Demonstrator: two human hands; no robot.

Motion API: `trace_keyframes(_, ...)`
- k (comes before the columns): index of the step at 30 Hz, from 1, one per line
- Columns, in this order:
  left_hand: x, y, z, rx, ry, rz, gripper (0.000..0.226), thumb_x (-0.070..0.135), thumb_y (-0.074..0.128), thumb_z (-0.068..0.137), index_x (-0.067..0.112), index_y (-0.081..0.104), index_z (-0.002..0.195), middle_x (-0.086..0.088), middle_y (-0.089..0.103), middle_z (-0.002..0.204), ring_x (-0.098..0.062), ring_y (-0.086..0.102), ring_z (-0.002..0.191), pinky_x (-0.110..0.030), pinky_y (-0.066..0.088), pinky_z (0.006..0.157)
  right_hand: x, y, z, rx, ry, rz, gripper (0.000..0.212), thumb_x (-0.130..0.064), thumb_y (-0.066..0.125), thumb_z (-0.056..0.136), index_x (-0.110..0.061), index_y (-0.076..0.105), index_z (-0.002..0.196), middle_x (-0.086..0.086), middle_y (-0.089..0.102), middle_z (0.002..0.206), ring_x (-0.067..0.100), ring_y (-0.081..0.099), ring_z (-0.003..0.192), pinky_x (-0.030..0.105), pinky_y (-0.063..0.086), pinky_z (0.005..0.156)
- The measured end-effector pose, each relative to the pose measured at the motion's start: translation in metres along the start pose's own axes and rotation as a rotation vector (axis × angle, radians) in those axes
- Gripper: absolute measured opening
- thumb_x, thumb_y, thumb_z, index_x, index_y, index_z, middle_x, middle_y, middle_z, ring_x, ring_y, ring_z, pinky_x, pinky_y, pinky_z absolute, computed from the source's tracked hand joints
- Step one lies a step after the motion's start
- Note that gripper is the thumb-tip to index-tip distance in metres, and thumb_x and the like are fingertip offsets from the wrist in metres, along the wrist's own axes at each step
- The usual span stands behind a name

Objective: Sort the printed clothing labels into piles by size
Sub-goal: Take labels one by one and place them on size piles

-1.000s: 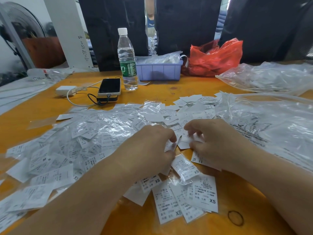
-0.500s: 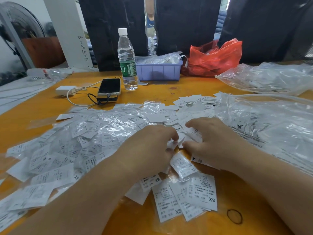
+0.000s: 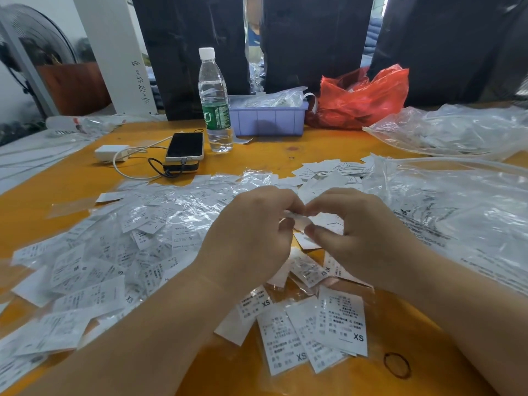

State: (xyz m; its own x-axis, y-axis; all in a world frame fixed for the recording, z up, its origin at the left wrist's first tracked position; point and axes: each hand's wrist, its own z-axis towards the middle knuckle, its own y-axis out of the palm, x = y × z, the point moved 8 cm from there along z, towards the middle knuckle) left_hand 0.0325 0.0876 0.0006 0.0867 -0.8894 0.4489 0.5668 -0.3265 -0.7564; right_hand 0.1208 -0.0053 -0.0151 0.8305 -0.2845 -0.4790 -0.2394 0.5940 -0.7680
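**Label pinched between both hands**

Centre frame: left hand and right hand raised together, fingers curled, pinching one small label between fingertips. Below, lower centre: XS pile on orange table. Left and centre: loose heap in clear sleeves.

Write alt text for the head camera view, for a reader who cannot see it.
Two bare hands, left hand and right hand, pinch a small white label between them above an orange table strewn with printed clothing labels. A few labels marked XS lie nearest the person; a water bottle, phone and red bag sit behind.
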Motion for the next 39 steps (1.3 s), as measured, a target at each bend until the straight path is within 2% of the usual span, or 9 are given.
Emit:
trace_keyframes(4,0.002,-0.006,-0.001,0.063,0.0,-0.155,0.015,0.018,0.068,0.088,0.032,0.069,0.095,0.018,0.066,0.087,-0.001,0.058,0.086,-0.018,0.048,0.071,0.001,-0.011,0.0,0.062,0.038,0.311,0.016,-0.019,0.066,0.089,-0.023,0.072,0.075,-0.001,0.065,0.064,0.012,0.055,0.057,0.026,0.044,0.055)
trace_keyframes(10,-0.008,-0.009,0.0,0.074,-0.073,-0.277,0.014,0.02,0.071,0.085,0.03,0.067,0.095,0.015,0.066,0.075,0.001,0.061,0.074,-0.011,0.046,0.059,0.002,-0.002,0.0,-0.034,0.089,0.589,0.016,-0.01,0.063,0.091,-0.01,0.07,0.077,-0.001,0.056,0.051,0.007,0.05,0.049,0.015,0.042,0.051)
trace_keyframes(14,-0.013,-0.009,0.001,0.069,-0.137,-0.444,0.008,0.019,0.065,0.09,0.025,0.068,0.084,0.003,0.068,0.071,-0.013,0.062,0.062,-0.032,0.052,0.059,0.002,-0.003,-0.001,-0.039,0.08,0.597,0.018,-0.012,0.062,0.092,-0.01,0.067,0.075,-0.001,0.053,0.051,0.013,0.047,0.049,0.033,0.041,0.054)
trace_keyframes(21,-0.018,-0.005,0.003,0.015,-0.217,-0.578,0.023,0.026,0.054,0.098,0.015,0.067,0.083,0.005,0.059,0.053,-0.003,0.052,0.048,-0.018,0.045,0.05,-0.009,-0.011,-0.005,0.028,0.007,0.458,0.018,-0.019,0.065,0.089,-0.013,0.067,0.073,0.006,0.05,0.052,0.023,0.044,0.049,0.041,0.039,0.05)
trace_keyframes(24,-0.018,-0.006,0.003,0.009,-0.218,-0.593,0.021,0.027,0.051,0.099,0.021,0.067,0.086,0.008,0.052,0.048,-0.005,0.046,0.045,-0.023,0.044,0.05,-0.01,-0.019,-0.005,0.103,-0.015,0.369,0.015,-0.015,0.067,0.088,-0.019,0.072,0.075,-0.003,0.041,0.045,0.01,0.035,0.042,0.025,0.031,0.044)
trace_keyframes(29,-0.01,-0.005,0.001,-0.044,-0.217,-0.791,0.031,0.004,0.045,0.095,0.016,0.072,0.085,0.003,0.066,0.067,-0.01,0.058,0.061,-0.025,0.052,0.055,-0.003,-0.028,-0.006,0.197,0.041,0.428,0.017,-0.012,0.065,0.089,-0.024,0.074,0.081,0.005,0.061,0.056,0.03,0.058,0.056,0.042,0.051,0.055)
trace_keyframes(34,-0.002,0.003,0.0,-0.152,-0.202,-0.855,0.031,0.023,0.044,0.082,0.017,0.075,0.084,0.003,0.071,0.08,-0.011,0.063,0.073,-0.025,0.054,0.061,0.004,-0.031,-0.004,0.184,0.115,0.717,0.025,-0.018,0.049,0.083,-0.018,0.074,0.082,0.003,0.069,0.076,0.016,0.063,0.07,0.032,0.057,0.061)
trace_keyframes(37,-0.002,0.007,-0.001,-0.162,-0.192,-0.809,0.029,0.032,0.049,0.089,0.019,0.074,0.084,0.001,0.072,0.085,-0.01,0.064,0.071,-0.023,0.055,0.061,-0.002,-0.036,-0.006,0.208,0.049,0.575,0.012,-0.016,0.062,0.085,-0.022,0.073,0.083,0.0,0.069,0.075,0.017,0.065,0.068,0.039,0.058,0.063)
trace_keyframes(39,-0.004,0.008,-0.001,-0.135,-0.17,-0.708,0.02,0.021,0.057,0.094,0.022,0.074,0.084,0.002,0.072,0.08,-0.008,0.063,0.066,-0.02,0.054,0.059,-0.006,-0.036,-0.006,0.215,0.027,0.481,0.02,-0.002,0.067,0.083,-0.022,0.071,0.085,-0.002,0.069,0.077,0.018,0.065,0.07,0.045,0.057,0.065)
